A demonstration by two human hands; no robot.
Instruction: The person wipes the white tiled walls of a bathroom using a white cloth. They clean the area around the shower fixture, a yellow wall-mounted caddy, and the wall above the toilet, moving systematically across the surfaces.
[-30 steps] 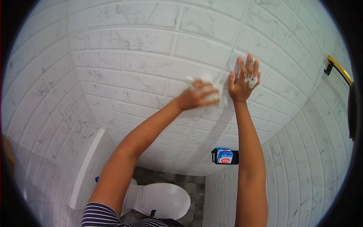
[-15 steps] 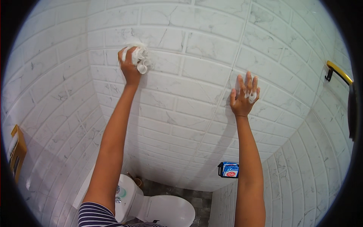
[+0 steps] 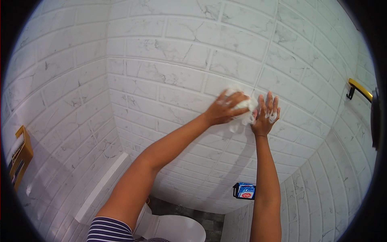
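Observation:
My left hand is closed around a white ruffled bath puff, pressing it to the white marble-patterned brick tile wall. Motion blurs the puff's edge, and its far side is hidden by the fingers. Just to the right, my right hand lies against the wall with its fingers spread and pointing up. White foam clings between those fingers. The two hands are almost touching, with the puff beside my right thumb.
Below, a white toilet stands on a dark floor. A black wall holder with a blue packet hangs beside my right forearm. A yellow caddy with a brush is on the left wall, and a gold-and-black bar at the right.
My left hand has swept the bath puff rightward and down across the wall, up to my right hand. My right hand stays nearly in place, fingers spread. The view has shifted slightly.

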